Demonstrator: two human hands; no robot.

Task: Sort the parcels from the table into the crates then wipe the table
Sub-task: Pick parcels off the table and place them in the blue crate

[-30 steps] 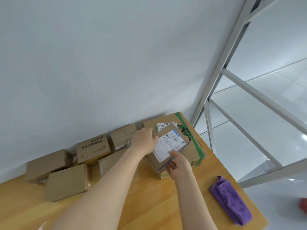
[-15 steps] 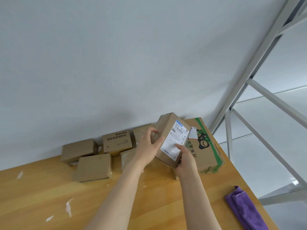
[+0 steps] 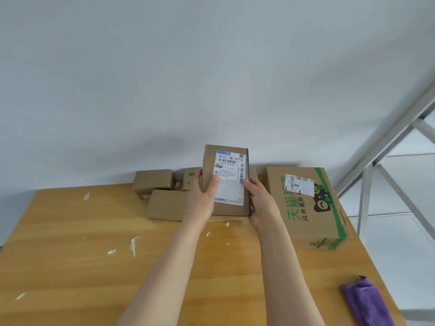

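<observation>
Both gripping parcel [image 3: 229,170], left hand [image 3: 202,201], right hand [image 3: 259,203]

grey wall [image 3: 164,67], white metal frame [image 3: 381,144]

Plain pale grey wall [image 3: 164,78] sits right at the far edge of the wooden desk [image 3: 70,267], white metal frame [image 3: 381,145] off its right edge, glossy white floor [image 3: 400,250] beyond.

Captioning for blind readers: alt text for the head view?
The left hand and right hand hold a labelled cardboard parcel upright over a wooden table. Behind lie more parcels; at right, a large green-printed box and a purple cloth.
</observation>
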